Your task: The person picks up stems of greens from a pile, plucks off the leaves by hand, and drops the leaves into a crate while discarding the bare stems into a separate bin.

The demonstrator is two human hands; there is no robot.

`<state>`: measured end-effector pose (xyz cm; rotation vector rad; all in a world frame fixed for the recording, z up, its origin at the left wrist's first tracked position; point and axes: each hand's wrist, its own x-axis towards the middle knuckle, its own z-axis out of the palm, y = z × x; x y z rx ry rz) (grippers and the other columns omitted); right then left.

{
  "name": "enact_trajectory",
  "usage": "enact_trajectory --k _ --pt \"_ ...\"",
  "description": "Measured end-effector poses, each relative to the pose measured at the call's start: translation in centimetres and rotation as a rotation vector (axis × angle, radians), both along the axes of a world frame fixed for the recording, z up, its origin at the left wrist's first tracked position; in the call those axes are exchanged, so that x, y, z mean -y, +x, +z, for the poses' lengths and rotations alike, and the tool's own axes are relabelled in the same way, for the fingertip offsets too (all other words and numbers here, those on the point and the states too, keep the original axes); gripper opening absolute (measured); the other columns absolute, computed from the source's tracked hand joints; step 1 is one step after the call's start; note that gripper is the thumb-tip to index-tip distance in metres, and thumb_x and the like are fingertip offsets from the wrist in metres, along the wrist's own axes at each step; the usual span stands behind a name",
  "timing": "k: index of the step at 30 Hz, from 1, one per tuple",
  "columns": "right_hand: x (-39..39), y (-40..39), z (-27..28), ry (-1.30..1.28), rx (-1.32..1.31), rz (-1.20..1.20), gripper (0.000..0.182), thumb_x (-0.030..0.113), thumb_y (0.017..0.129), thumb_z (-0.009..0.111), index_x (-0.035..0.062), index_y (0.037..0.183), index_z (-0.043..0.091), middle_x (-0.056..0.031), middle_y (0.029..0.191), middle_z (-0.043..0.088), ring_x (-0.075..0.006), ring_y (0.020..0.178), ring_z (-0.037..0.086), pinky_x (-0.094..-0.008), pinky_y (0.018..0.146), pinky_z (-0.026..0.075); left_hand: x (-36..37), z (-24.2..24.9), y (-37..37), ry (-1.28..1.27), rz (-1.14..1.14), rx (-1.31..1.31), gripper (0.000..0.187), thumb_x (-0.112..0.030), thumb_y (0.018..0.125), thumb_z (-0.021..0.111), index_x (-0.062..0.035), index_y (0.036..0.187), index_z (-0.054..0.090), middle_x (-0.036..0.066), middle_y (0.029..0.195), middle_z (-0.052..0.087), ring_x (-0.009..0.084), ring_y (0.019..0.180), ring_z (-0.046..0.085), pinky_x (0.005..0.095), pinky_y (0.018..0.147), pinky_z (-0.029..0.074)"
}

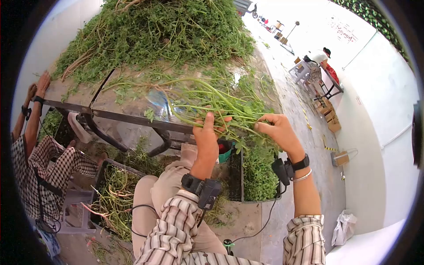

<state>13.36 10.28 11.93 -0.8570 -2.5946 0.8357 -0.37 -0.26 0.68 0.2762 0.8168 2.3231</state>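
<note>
A loose bunch of long green stems with leaves (221, 106) is held over the near edge of the table (128, 95). My left hand (206, 134) grips the stems from below, its thumb pointing up. My right hand (276, 130) pinches the leafy right end of the bunch between thumb and fingers. Behind the bunch, a large heap of leafy greens (163, 37) covers the far part of the table.
A crate of green leaves (260, 176) stands below my right hand, and a crate of stems (117, 194) is at lower left. A co-worker's hands (43, 84) rest at the table's left edge. Another person (319, 57) and cardboard boxes (327, 110) are farther back.
</note>
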Motion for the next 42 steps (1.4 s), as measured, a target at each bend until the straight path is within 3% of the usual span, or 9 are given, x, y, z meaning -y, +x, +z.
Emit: enact_trajectory --k 1,5,7,10,20,29,35,37,42 --pt "-0.2 0.1 0.3 -0.115 0.055 -0.016 0.022 0.017 0.073 0.063 -0.0036 0.083 0.062 -0.0034 0.065 0.05 -0.0096 0.06 0.045 -0.026 0.054 0.037 0.1 0.1 0.2 0.001 -0.003 0.002 0.027 -0.024 0.093 0.045 0.0005 0.101 0.054 0.015 0.087 0.065 0.0135 0.061 0.057 0.0245 0.05 0.045" --pt "-0.4 0.0 0.4 0.03 0.131 0.0 0.022 0.016 0.074 0.061 -0.003 0.084 0.062 -0.005 0.067 0.055 -0.0105 0.062 0.049 -0.0262 0.058 0.04 0.1 0.3 0.1 0.014 0.039 0.055 0.024 -0.022 0.093 0.045 -0.0004 0.102 0.05 0.017 0.086 0.065 0.0132 0.058 0.056 0.0257 0.05 0.045" --pt "-0.8 0.2 -1.1 0.217 -0.11 0.052 0.023 0.015 0.073 0.06 -0.0048 0.085 0.061 -0.0143 0.07 0.057 -0.0179 0.058 0.05 -0.0297 0.057 0.041 0.0 0.3 0.1 0.024 0.041 0.045 0.023 -0.022 0.093 0.045 -0.0008 0.102 0.049 0.018 0.085 0.065 0.0131 0.058 0.056 0.026 0.05 0.045" --pt "-0.5 0.2 -2.0 0.344 -0.285 0.037 0.022 0.013 0.073 0.059 -0.0029 0.088 0.061 -0.0126 0.069 0.056 -0.0162 0.057 0.046 -0.0286 0.055 0.039 -0.1 0.5 0.3 0.049 0.077 0.091 0.023 -0.021 0.093 0.045 -0.0007 0.104 0.048 0.017 0.086 0.065 0.0137 0.06 0.057 0.0261 0.05 0.045" --pt "1.0 2.3 -0.6 0.135 -0.113 -0.181 0.02 0.014 0.075 0.059 -0.0011 0.088 0.061 -0.0118 0.073 0.058 -0.0159 0.061 0.05 -0.0282 0.058 0.041 0.1 0.7 0.4 0.043 0.068 0.079 0.022 -0.021 0.093 0.045 -0.0008 0.102 0.049 0.015 0.084 0.065 0.0115 0.059 0.056 0.021 0.045 0.041" --pt "0.6 0.8 -2.1 0.277 -0.143 -0.078 0.019 0.012 0.073 0.057 -0.0035 0.084 0.059 -0.0187 0.081 0.06 -0.034 0.073 0.056 -0.0353 0.069 0.046 0.1 0.9 0.4 0.036 0.078 0.088 0.022 -0.022 0.093 0.046 -0.0013 0.1 0.048 0.017 0.086 0.065 0.0114 0.058 0.057 0.02 0.041 0.038" --pt "0.3 0.8 -2.4 0.246 -0.185 -0.155 0.016 0.008 0.07 0.053 -0.0035 0.081 0.058 -0.0125 0.069 0.054 -0.0201 0.06 0.052 -0.031 0.057 0.042 -0.1 0.8 0.9 0.046 0.063 0.083 0.022 -0.022 0.093 0.046 -0.0024 0.102 0.047 0.016 0.085 0.065 0.0113 0.057 0.057 0.0197 0.041 0.038" --pt "-0.9 1.0 -3.1 -0.048 -0.318 -0.234 0.011 0.007 0.071 0.052 0.0002 0.078 0.059 -0.005 0.064 0.051 -0.0096 0.054 0.045 -0.0244 0.051 0.036 -0.1 0.7 0.7 0.071 0.08 0.091 0.021 -0.022 0.093 0.046 -0.0027 0.102 0.047 0.016 0.085 0.065 0.0112 0.057 0.057 0.0199 0.042 0.039" --pt "-0.9 2.1 -0.9 -0.531 -0.653 -0.367 0.008 0.01 0.078 0.051 0.012 0.08 0.059 0.0061 0.067 0.049 -0.0018 0.052 0.038 -0.0165 0.043 0.027 -0.1 0.5 0.4 0.069 0.089 0.08 0.021 -0.022 0.093 0.047 -0.0031 0.102 0.048 0.015 0.085 0.066 0.011 0.057 0.057 0.0215 0.044 0.041"
